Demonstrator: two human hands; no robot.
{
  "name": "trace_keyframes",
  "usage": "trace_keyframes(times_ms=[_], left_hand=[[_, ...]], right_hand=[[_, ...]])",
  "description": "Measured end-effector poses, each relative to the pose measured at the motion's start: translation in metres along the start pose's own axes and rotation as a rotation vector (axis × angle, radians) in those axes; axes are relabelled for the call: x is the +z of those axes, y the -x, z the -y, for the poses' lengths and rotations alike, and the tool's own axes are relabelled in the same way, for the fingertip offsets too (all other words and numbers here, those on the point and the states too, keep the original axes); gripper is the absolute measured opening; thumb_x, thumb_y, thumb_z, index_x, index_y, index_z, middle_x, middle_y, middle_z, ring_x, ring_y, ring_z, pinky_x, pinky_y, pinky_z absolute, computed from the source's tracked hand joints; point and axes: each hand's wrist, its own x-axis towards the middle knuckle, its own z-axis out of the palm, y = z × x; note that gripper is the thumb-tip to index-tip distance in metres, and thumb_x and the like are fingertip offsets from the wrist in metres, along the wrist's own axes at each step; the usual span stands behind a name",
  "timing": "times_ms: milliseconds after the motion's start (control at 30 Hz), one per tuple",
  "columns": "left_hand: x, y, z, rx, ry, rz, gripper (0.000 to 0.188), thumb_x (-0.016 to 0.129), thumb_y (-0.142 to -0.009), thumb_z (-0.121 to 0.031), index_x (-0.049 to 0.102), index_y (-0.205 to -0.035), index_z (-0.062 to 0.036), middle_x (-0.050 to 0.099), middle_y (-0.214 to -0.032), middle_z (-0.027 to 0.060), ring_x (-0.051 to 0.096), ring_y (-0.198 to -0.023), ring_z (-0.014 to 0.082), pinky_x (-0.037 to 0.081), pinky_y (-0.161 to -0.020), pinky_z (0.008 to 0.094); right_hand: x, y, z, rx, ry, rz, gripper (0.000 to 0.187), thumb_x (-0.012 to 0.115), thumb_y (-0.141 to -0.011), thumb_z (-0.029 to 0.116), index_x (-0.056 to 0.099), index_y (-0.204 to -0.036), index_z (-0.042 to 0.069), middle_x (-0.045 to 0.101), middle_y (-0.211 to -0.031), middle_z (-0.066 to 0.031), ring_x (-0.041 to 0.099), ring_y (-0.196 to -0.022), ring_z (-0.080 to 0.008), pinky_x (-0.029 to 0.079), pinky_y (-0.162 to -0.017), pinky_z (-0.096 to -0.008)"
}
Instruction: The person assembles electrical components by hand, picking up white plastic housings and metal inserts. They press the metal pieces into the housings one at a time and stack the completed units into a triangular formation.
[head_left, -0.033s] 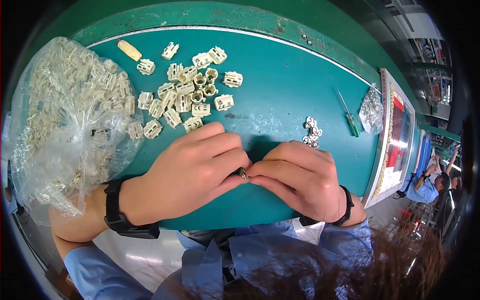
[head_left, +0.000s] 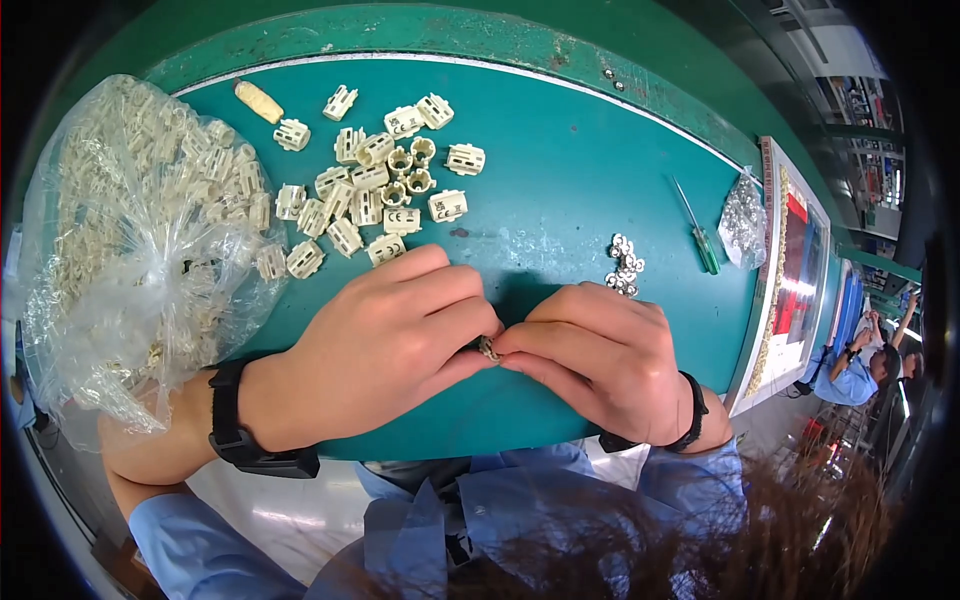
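My left hand (head_left: pixel 395 335) is closed, thumb and fingers pinched round a small cream plastic housing (head_left: pixel 488 348), of which only one end shows. The fingertips of my right hand (head_left: pixel 600 360) press together against that same end. Whatever lies between them is hidden. Beyond my left hand, a loose group of cream plastic housings (head_left: pixel 367 206) lies on the green table, some upright with round openings showing. A small cluster of round metal pieces (head_left: pixel 622 266) sits just past my right hand.
A clear plastic bag (head_left: pixel 140 230) full of cream housings bulges at the left. A cream stub (head_left: pixel 259 101) lies at the far left. To the right are a green-handled screwdriver (head_left: pixel 705 248), a bag of small metal parts (head_left: pixel 743 222) and a white-framed board (head_left: pixel 790 290). A co-worker (head_left: pixel 850 375) is farther right.
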Motion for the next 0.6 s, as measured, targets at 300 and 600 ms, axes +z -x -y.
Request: trace_keyframes(times_ms=[300, 600], left_hand=[[0.002, -0.010, -0.001, -0.005, -0.012, 0.010, 0.026, 0.097, -0.081, -0.013, 0.080, -0.100, -0.0101, 0.068, -0.097, 0.0029, 0.061, -0.087, 0.0262, 0.055, -0.075, 0.0377], [0.012, -0.032, -0.004, 0.026, 0.004, 0.005, 0.024, 0.096, -0.083, -0.013, 0.083, -0.103, -0.0103, 0.071, -0.098, 0.0016, 0.062, -0.088, 0.0252, 0.056, -0.075, 0.0379]], right_hand=[[-0.006, 0.002, -0.007, 0.009, -0.013, 0.003, 0.020, 0.094, -0.087, 0.005, 0.088, -0.107, 0.005, 0.080, -0.097, -0.0059, 0.077, -0.080, -0.0241, 0.060, -0.065, -0.0359], [-0.036, 0.009, -0.017, 0.051, -0.004, -0.025, 0.020, 0.095, -0.087, 0.005, 0.089, -0.106, 0.006, 0.080, -0.096, -0.0072, 0.076, -0.080, -0.0247, 0.060, -0.066, -0.0358]])
